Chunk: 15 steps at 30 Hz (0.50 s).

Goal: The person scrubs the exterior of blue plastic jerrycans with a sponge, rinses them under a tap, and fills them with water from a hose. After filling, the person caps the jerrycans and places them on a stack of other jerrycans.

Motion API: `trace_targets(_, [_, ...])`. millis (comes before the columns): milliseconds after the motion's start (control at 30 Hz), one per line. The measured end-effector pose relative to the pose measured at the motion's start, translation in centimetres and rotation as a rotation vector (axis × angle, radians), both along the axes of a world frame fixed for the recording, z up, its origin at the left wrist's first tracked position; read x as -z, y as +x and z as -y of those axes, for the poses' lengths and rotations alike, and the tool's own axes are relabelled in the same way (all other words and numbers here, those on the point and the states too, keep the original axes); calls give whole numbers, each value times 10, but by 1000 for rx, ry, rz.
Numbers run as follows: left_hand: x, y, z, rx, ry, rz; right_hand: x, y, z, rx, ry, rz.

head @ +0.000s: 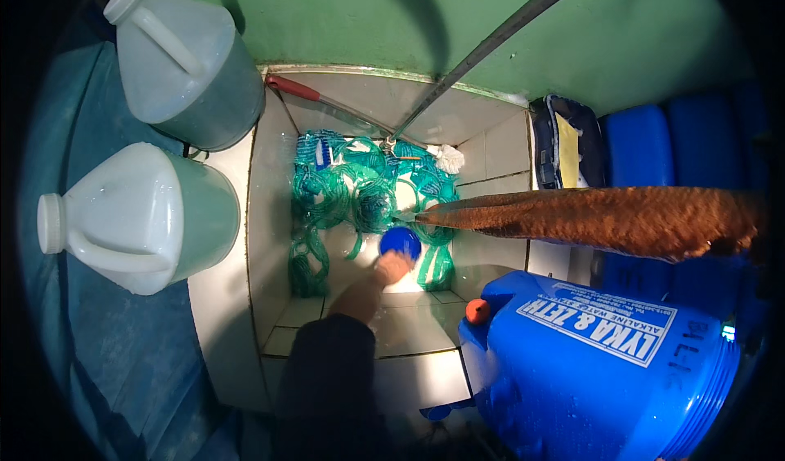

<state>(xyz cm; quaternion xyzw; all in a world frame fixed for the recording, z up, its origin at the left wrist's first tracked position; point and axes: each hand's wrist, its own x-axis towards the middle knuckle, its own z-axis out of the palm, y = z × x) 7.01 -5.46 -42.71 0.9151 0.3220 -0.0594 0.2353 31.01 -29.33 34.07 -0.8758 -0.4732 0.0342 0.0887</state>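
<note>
My left hand [393,268], slightly blurred, reaches into a tiled basin [270,216]. Its fingers hold a round blue object [400,244], perhaps a cup, low in the basin. Around and beyond it lie green and teal mesh nets [374,200] in loose coils. Among them are a blue-and-white brush [322,153] and a white bristled brush head [450,159]. A long tapering reddish-brown thing [582,219], which I cannot identify, reaches in from the right above the basin. My right hand is out of view.
Two translucent jugs [138,213] [184,75] stand at left beside blue sheeting [122,363]. A blue water container [589,363] lies at lower right. A red-handled rod [294,87] and a grey pole [490,44] lean in. A dark tub [543,136] sits at upper right.
</note>
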Motion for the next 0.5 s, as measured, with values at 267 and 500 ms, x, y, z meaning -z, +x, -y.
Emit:
trace_targets(267, [-118,-31,-103,-650,306,499,5,-22,-27,-140,-78,59])
trace_targets(500, [-136,-1,-125,-1680,-1478,1761,8,-35,-42,-55,62,-128])
